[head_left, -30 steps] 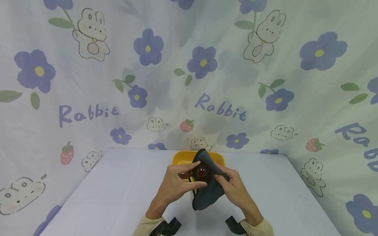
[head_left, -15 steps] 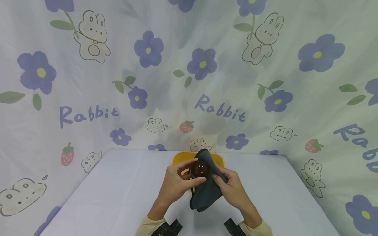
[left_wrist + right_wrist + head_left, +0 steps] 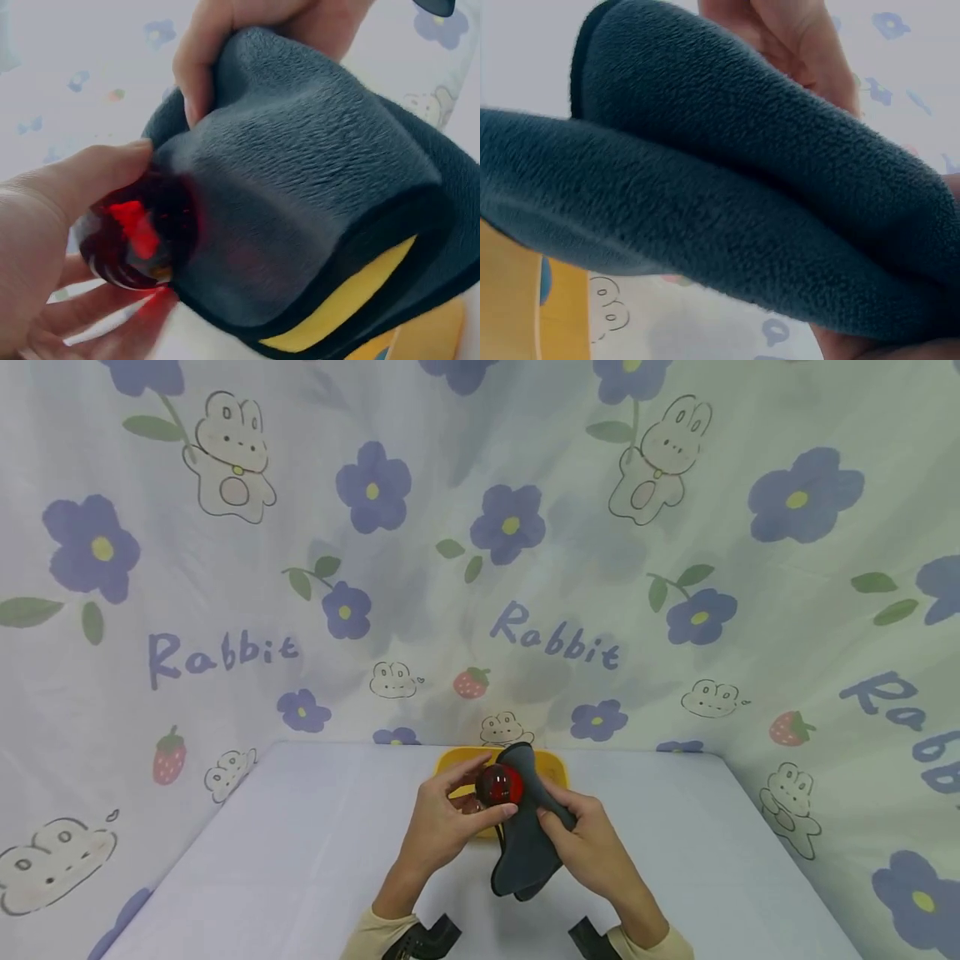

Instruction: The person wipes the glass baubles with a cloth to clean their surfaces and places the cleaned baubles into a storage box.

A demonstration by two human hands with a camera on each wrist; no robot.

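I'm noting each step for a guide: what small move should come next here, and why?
Probably have the right hand draw the gray cloth over the red ball: the left hand pinches the ball, whose near face shows bare in the head view, and the right hand grips the cloth close by.

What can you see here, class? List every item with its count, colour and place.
round glossy object: 1, red and dark, in the left hand, by the cloth
cloth: 1, blue-grey with black edging, in the right hand
container: 1, yellow, on the table behind the cloth
table: 1, white, below everything
backdrop: 1, whitish with printed flowers, rabbits and strawberries, behind the table
wrist pieces: 2, black, at the wrists
sleeves: 2, cream, on the forearms
left hand: 1, bare, left of the cloth
right hand: 1, bare, at the cloth's right edge
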